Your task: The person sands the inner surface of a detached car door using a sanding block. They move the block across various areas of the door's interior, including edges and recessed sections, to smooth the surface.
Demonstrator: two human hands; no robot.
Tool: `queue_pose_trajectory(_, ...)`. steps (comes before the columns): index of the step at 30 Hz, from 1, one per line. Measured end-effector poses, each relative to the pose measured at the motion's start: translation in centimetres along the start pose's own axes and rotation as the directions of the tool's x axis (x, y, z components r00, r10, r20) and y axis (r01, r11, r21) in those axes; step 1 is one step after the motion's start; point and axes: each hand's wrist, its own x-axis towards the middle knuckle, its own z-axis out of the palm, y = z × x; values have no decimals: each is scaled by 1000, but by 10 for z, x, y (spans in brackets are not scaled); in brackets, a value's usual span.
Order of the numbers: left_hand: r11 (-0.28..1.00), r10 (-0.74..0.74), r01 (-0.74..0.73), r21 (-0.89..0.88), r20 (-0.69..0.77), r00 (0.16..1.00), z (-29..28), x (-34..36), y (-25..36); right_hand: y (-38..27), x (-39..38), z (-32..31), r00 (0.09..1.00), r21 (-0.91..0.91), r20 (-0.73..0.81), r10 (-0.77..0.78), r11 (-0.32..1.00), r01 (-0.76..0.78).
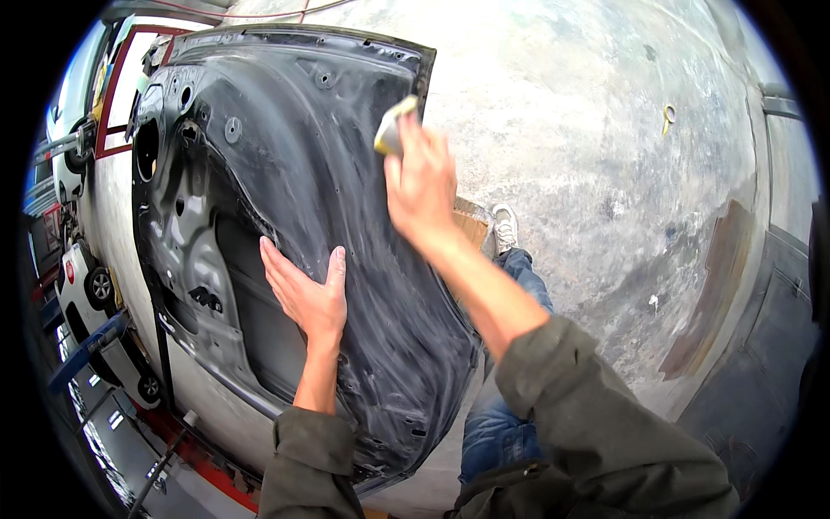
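Note:
A large black car door panel lies in front of me, its surface streaked with whitish scuffs and its edge pierced by several holes. My right hand is closed on a small grey and yellow sanding pad near the panel's far right edge. The pad and fingertips are slightly blurred, so I cannot tell whether the pad touches the panel. Over the panel's middle, beside the recessed opening, my left hand has its fingers stretched out and thumb apart, holding nothing. Whether its palm touches the panel is unclear.
A cardboard box shows partly under the panel's right edge, next to my shoe. A yellow-handled tool or tape roll lies on the concrete floor. A red frame stands far left, with parked cars beyond.

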Motion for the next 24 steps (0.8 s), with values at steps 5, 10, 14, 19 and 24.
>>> queue_pose_trajectory(5, 1000, 12, -13, 2, 44, 999, -11, -3, -4, 3, -75, 9, 998, 186, 29, 51, 981, -55)
queue_pose_trajectory(10, 999, 33, -31, -23, 70, 997, -12, -3, 0, -19, 9, 21, 949, 425, -115, 293, 878, -219)
queue_pose_trajectory(14, 997, 51, -47, -54, 77, 996, -6, -4, -1, -10, 33, 29, 940, 337, -277, 202, 936, -102)
queue_pose_trajectory(19, 999, 18, -16, -28, 69, 997, -11, -6, -3, -2, -33, 24, 991, 272, -83, 102, 959, -76)
queue_pose_trajectory(24, 998, 29, -25, -53, 89, 996, -10, -5, -2, 5, -6, 13, 991, 34, -96, -95, 995, 99)
